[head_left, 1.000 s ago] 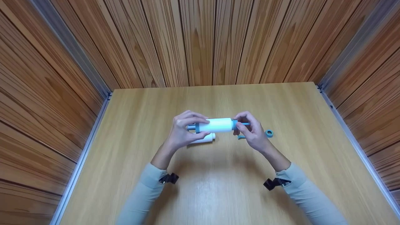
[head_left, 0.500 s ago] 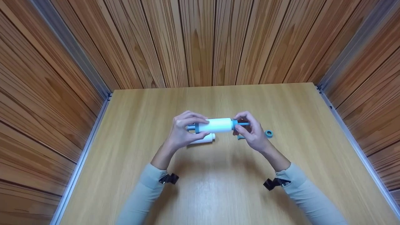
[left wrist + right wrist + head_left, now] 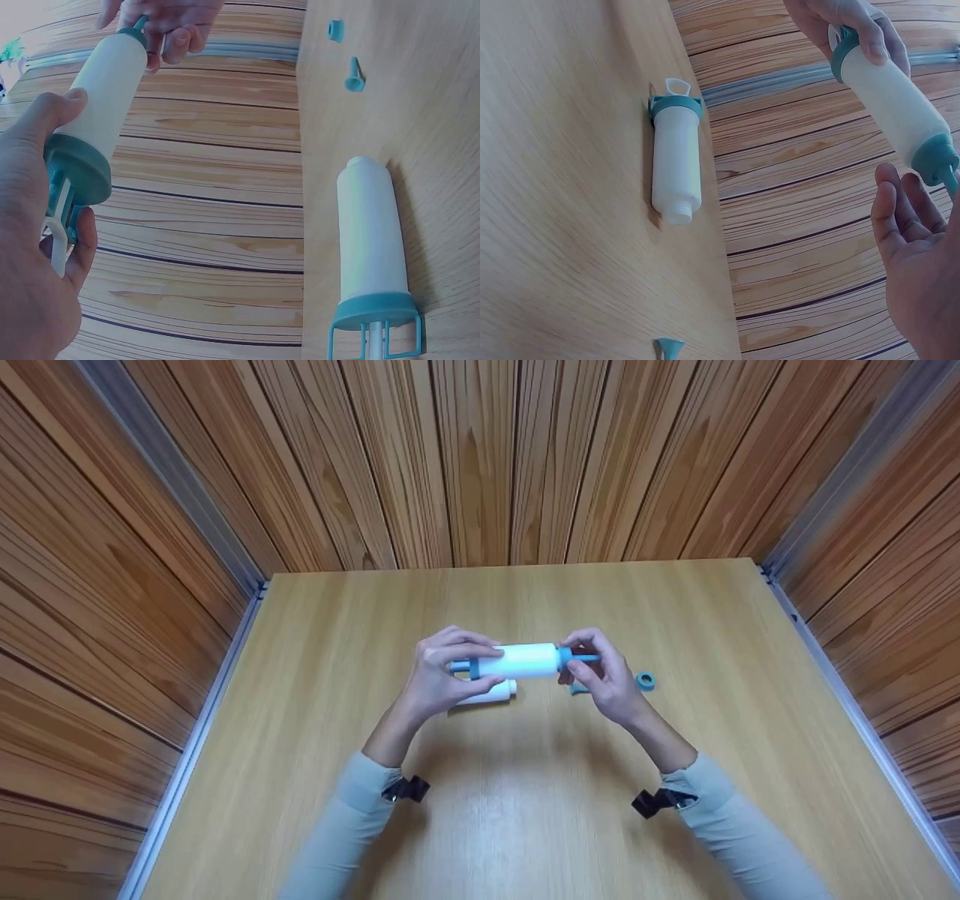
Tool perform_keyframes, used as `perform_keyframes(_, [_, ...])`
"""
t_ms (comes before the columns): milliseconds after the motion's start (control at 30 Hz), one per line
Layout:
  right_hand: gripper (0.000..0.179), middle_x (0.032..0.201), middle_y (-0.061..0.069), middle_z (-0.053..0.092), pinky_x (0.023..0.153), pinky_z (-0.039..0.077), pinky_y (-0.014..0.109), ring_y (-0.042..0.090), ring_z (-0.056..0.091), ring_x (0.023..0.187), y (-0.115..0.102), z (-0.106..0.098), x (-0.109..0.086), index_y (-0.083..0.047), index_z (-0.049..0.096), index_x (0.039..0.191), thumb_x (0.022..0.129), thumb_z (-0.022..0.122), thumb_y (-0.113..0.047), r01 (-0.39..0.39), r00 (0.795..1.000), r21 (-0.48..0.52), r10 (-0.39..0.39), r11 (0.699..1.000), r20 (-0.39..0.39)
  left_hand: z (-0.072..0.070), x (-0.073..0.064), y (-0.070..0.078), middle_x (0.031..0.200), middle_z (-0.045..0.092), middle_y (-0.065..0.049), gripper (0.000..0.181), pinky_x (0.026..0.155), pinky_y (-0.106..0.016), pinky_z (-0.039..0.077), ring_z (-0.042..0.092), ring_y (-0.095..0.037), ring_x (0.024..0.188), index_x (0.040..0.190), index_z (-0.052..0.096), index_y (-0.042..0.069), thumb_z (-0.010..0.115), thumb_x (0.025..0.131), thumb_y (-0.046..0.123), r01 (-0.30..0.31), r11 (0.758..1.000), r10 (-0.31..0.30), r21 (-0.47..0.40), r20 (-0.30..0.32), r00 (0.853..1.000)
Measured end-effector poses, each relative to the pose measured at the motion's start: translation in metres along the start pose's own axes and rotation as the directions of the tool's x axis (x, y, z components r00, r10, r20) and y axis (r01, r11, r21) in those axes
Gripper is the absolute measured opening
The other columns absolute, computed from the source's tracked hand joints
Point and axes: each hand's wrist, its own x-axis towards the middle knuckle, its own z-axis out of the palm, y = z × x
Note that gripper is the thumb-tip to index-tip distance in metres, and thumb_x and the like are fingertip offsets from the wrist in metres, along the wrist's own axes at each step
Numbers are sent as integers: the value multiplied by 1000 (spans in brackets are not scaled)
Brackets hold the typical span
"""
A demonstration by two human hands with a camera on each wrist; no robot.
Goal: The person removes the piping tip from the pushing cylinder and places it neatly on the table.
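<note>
A white pastry syringe (image 3: 525, 660) with teal ends is held level above the table. My left hand (image 3: 444, 669) grips its rear end, thumb on the barrel and fingers around the teal end cap (image 3: 79, 169) and handle. At the other end, my right hand (image 3: 611, 679) pinches the teal collar (image 3: 934, 156), from which a thin teal nozzle sticks out to the right. Its other fingers are loosely bent below the collar in the right wrist view. Behind the hands a second pastry syringe (image 3: 371, 232) lies on the table, its white neck bare.
On the wooden table (image 3: 510, 825), a loose teal nozzle (image 3: 354, 76) and a teal ring-shaped collar (image 3: 646, 681) lie to the right of the second syringe. Wood-plank walls (image 3: 480, 457) with metal corner rails stand at the back and both sides.
My right thumb has shifted slightly down across the teal collar. My left hand, the held syringe and the things on the table stay in place.
</note>
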Motion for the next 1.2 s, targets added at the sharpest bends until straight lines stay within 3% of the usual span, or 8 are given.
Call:
perform_keyframes(300, [22,109,-7,69,76,64,25,7,71,82,-1,0,2,15,55,130,109,53,10,-26,1000,-10,26,1000,-8,-1,0,1,118,86,-14,31,94,-33,62,76,-34,110,115,89,7,98,86,10,-4,1000,4,6,8,1000])
perform_keyframes(700, [29,116,-5,69,78,65,23,8,71,87,-1,1,1,16,54,133,105,59,12,-27,1000,-5,27,1000,-6,-2,-1,1,120,86,-14,31,95,-32,63,76,-34,111,116,89,7,98,86,10,21,1000,-21,-10,6,1000])
perform_keyframes(900, [33,119,-3,66,82,65,22,11,72,90,-2,1,-2,15,52,135,104,61,12,-39,999,6,39,999,3,0,-1,-1,117,86,-14,30,91,-31,63,76,-34,108,113,89,7,99,85,9,-13,1000,13,-2,2,1000])
perform_keyframes(1200, [31,120,-7,68,80,63,23,9,72,87,0,-2,1,13,54,138,107,54,9,-24,1000,-41,24,999,14,0,1,-2,119,86,-15,31,95,-32,63,76,-34,111,115,88,6,98,85,10,-5,1000,5,-13,15,1000])
